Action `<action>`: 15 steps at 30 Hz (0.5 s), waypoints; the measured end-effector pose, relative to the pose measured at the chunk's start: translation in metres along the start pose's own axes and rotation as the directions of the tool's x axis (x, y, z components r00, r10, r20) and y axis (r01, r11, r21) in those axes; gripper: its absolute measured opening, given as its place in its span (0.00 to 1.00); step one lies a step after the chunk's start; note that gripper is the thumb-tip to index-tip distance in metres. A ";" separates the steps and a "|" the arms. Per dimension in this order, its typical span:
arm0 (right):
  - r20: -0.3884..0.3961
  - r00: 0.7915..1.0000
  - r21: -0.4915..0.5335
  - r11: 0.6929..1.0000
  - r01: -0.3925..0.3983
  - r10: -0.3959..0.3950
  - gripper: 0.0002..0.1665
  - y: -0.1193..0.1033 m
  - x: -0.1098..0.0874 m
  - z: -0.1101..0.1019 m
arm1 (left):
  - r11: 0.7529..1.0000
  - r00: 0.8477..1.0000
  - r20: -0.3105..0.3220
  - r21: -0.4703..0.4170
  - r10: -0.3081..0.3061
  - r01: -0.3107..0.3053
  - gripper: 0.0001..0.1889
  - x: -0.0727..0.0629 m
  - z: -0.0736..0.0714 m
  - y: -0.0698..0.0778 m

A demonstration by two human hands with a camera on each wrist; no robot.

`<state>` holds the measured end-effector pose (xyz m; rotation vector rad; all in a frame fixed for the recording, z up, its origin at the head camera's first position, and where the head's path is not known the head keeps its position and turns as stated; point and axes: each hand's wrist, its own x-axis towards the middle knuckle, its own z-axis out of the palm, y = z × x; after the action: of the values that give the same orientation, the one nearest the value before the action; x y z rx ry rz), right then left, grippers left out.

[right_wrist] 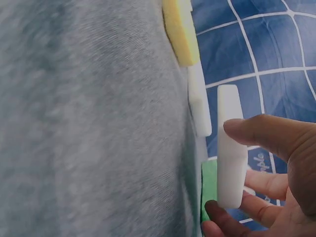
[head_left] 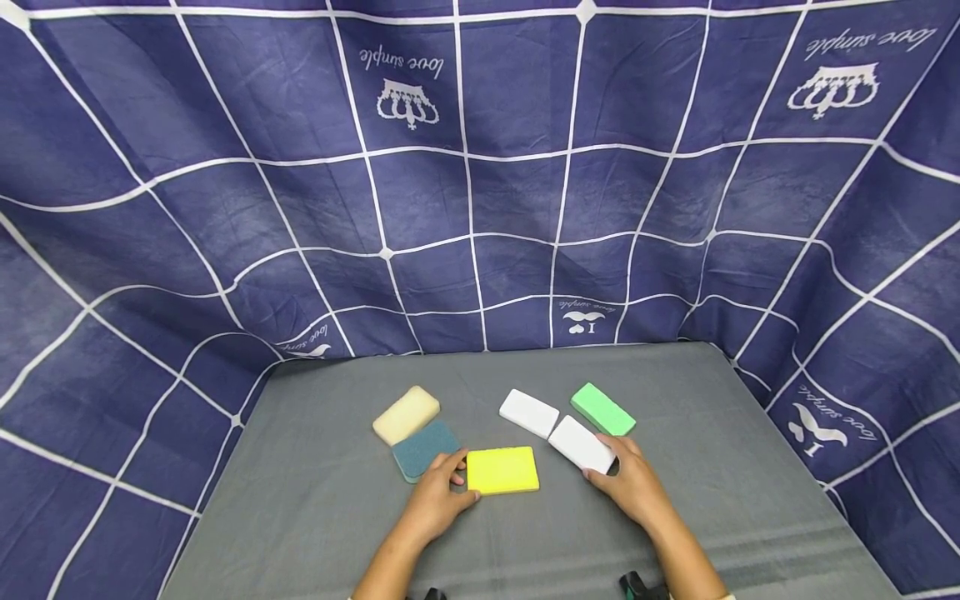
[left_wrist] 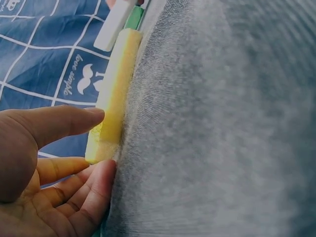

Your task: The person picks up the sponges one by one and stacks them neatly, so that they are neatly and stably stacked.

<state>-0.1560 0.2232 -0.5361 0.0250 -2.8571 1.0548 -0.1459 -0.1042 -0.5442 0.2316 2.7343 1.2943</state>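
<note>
A yellow sponge (head_left: 503,471) lies on the grey cloth in the middle. My left hand (head_left: 437,498) is at its left end, pinching it between thumb and fingers; in the left wrist view the thumb (left_wrist: 91,118) lies against its near side. My right hand (head_left: 633,483) pinches a white sponge block (head_left: 582,444) by its right end. In the right wrist view that white block (right_wrist: 231,158) stands a little off the cloth. A second white block (head_left: 528,413) lies just beyond it to the left. The green sponge (head_left: 602,409) is behind the right hand's fingers.
On the left lie a cream sponge (head_left: 407,415) and a blue-green scouring sponge (head_left: 425,451), close together; the left hand's fingers are near the latter. A grey cloth (head_left: 315,517) covers the table. Blue checked curtain (head_left: 517,200) hangs at the back and sides.
</note>
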 end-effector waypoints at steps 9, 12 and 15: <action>-0.001 0.999 0.107 0.993 0.039 -0.039 0.39 -0.017 0.006 0.004 | 0.999 1.000 -0.020 0.045 0.019 -0.018 0.39 0.002 0.001 0.003; 0.001 0.997 0.141 0.987 0.071 -0.072 0.39 -0.020 0.009 0.008 | 0.998 1.000 -0.029 0.056 0.011 -0.010 0.38 0.004 0.001 0.006; 0.001 0.995 0.157 0.983 0.096 -0.098 0.40 -0.025 0.011 0.012 | 0.999 0.999 -0.040 0.053 0.013 -0.011 0.37 0.006 0.001 0.007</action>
<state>-0.1670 0.1969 -0.5281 0.1790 -2.7412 1.2591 -0.1505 -0.0977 -0.5396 0.2291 2.8081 1.2440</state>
